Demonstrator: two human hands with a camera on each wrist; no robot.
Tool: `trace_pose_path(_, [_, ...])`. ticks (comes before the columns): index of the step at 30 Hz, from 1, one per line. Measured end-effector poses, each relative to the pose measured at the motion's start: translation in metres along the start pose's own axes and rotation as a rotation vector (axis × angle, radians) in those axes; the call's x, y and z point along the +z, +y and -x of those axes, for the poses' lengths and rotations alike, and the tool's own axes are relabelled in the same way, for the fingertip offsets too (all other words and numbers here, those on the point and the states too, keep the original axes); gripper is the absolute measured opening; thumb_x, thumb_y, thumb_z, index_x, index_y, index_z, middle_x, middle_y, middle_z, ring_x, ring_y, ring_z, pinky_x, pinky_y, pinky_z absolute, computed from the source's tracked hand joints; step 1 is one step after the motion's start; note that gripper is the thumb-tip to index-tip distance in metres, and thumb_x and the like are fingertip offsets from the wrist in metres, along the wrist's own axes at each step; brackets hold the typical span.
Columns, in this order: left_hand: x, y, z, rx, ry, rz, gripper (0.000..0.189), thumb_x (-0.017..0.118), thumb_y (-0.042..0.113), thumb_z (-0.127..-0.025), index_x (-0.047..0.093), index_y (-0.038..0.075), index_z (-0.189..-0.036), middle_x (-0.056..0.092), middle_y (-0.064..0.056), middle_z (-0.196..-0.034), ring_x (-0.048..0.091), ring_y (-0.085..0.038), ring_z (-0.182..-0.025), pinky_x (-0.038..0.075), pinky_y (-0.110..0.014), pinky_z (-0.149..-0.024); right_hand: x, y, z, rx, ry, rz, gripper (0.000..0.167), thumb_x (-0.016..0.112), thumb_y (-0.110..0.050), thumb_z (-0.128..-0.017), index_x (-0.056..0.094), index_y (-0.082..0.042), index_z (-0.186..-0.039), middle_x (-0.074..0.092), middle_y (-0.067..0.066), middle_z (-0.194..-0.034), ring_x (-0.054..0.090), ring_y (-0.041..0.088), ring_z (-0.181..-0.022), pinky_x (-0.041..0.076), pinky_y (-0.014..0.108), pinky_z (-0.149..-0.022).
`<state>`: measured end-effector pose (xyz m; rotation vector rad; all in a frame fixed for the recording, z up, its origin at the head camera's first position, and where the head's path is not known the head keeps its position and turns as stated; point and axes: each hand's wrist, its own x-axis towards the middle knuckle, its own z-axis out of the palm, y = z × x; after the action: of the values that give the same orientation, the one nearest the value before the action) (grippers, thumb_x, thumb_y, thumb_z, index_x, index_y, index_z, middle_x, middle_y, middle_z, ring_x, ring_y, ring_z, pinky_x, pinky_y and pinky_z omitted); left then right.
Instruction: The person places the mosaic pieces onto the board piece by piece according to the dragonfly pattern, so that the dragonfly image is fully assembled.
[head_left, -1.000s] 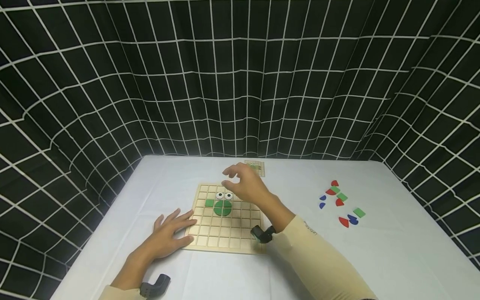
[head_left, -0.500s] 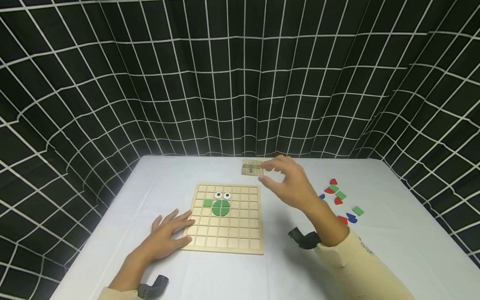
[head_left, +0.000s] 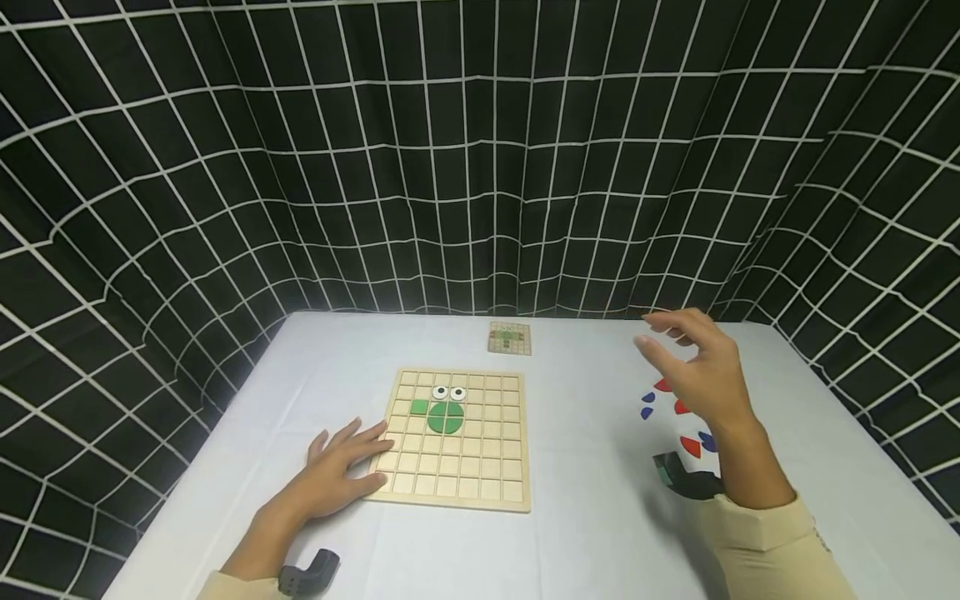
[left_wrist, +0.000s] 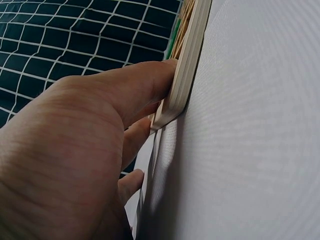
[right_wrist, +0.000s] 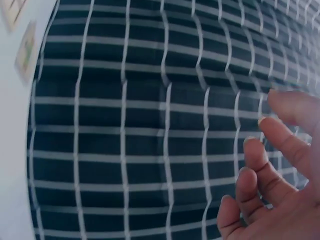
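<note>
White cloth (head_left: 585,500) is covering the table, meeting a black, white-gridded curtain (head_left: 480,171) that is enclosing back and sides. Pale wooden grid board (head_left: 450,502) is lying left of centre, carrying a quartered green disc (head_left: 437,412), two round white-and-black eye pieces (head_left: 440,392) and a green square tile (head_left: 418,407). Left hand (head_left: 341,471) is resting on its left edge, fingers spread. Right hand (head_left: 701,375) is hanging above flat red pieces (head_left: 690,447) and small blue pieces (head_left: 648,397), grip wide, thumb apart from fingers, partly hiding the group. Small patterned card (head_left: 510,338) is lying beyond the board, details too small to read. Beige sleeves (head_left: 765,542) are running off the lower edge. Right wrist view is blurring.
</note>
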<state>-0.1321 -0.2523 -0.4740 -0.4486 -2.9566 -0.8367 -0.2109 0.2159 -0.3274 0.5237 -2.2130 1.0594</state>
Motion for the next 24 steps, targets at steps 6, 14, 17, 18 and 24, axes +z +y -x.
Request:
trace_pose_path(6, [-0.001, 0.000, -0.002, 0.016, -0.007, 0.001, 0.049, 0.069, 0.046, -0.085, 0.063, 0.023, -0.129, 0.042, 0.005, -0.148, 0.022, -0.035, -0.141, -0.002, -0.063, -0.108, -0.014, 0.045, 0.008, 0.177, 0.003, 0.083, 0.032, 0.070, -0.020, -0.090, 0.067, -0.006, -0.119, 0.062, 0.010, -0.109, 0.048, 0.023, -0.100, 0.038, 0.025, -0.081])
trace_pose_path(14, [-0.002, -0.002, 0.001, 0.029, 0.009, 0.019, 0.049, 0.069, 0.044, -0.086, 0.063, 0.022, -0.129, 0.042, 0.003, -0.148, 0.022, -0.036, -0.140, -0.003, -0.063, -0.107, -0.015, 0.106, 0.017, 0.450, -0.032, 0.119, 0.045, 0.060, -0.035, -0.095, 0.060, -0.003, -0.128, 0.058, 0.020, -0.117, 0.046, 0.035, -0.110, 0.040, 0.041, -0.082])
trace_pose_path(17, [-0.001, -0.003, 0.001, 0.028, 0.005, 0.016, 0.049, 0.069, 0.044, -0.086, 0.063, 0.023, -0.129, 0.042, 0.003, -0.148, 0.022, -0.036, -0.141, -0.003, -0.063, -0.107, -0.013, 0.126, 0.022, 0.583, -0.048, 0.122, 0.051, 0.059, -0.040, -0.095, 0.057, -0.005, -0.131, 0.056, 0.020, -0.119, 0.044, 0.037, -0.114, 0.041, 0.052, -0.084])
trace_pose_path(18, [-0.001, -0.003, 0.002, 0.027, 0.004, 0.016, 0.049, 0.069, 0.043, -0.086, 0.063, 0.023, -0.129, 0.042, 0.003, -0.148, 0.022, -0.035, -0.141, -0.003, -0.062, -0.107, -0.013, 0.132, 0.024, 0.622, -0.059, 0.127, 0.052, 0.058, -0.041, -0.095, 0.056, -0.005, -0.132, 0.056, 0.021, -0.120, 0.044, 0.038, -0.114, 0.041, 0.054, -0.085])
trace_pose_path(24, [-0.001, 0.000, 0.001, 0.018, -0.001, 0.012, 0.049, 0.070, 0.042, -0.085, 0.063, 0.023, -0.129, 0.042, 0.003, -0.148, 0.023, -0.035, -0.141, -0.002, -0.062, -0.108, -0.010, 0.158, 0.038, 0.760, -0.191, 0.167, 0.056, 0.054, -0.041, -0.097, 0.048, -0.005, -0.139, 0.051, 0.024, -0.129, 0.044, 0.041, -0.117, 0.045, 0.055, -0.087])
